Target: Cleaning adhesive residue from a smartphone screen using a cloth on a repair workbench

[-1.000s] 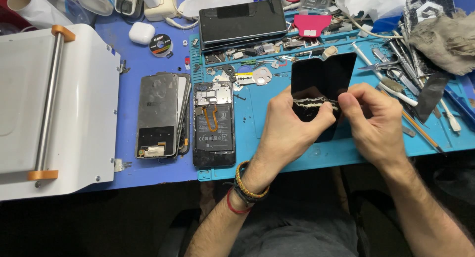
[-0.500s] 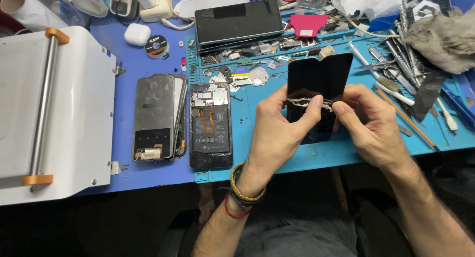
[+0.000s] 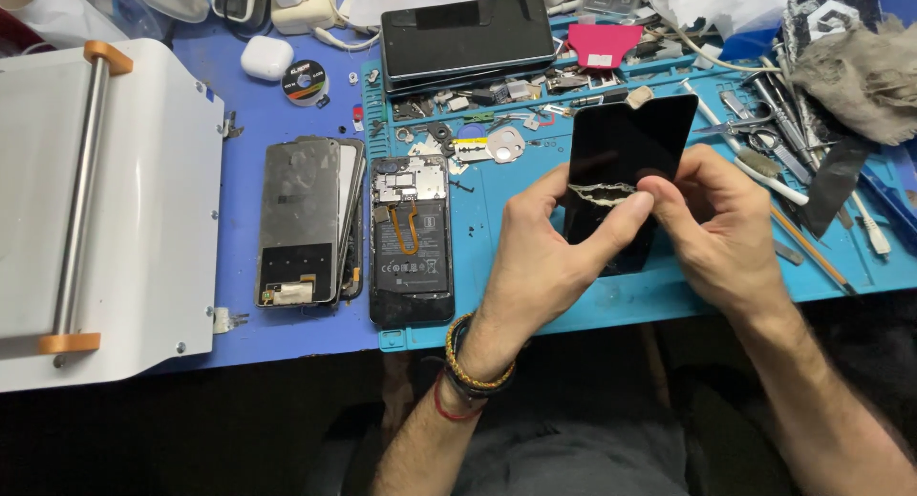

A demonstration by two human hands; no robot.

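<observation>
1. Lower middle of the frame: the left hand [image 3: 540,257], with woven bands at the wrist, and the right hand [image 3: 721,229] both pinch a black phone screen panel [image 3: 626,157] held above the blue mat [image 3: 535,305].
2. The panel is glossy, dark and rectangular; a pale, ragged strip [image 3: 600,190] crosses it where the thumbs meet.
3. Left of the hands, an opened phone [image 3: 411,238] lies on the surface, its insides showing, beside a stack of back panels [image 3: 306,219].
4. Upper middle: a closed dark phone [image 3: 466,36].
5. Far left: a white machine [image 3: 95,210].
</observation>
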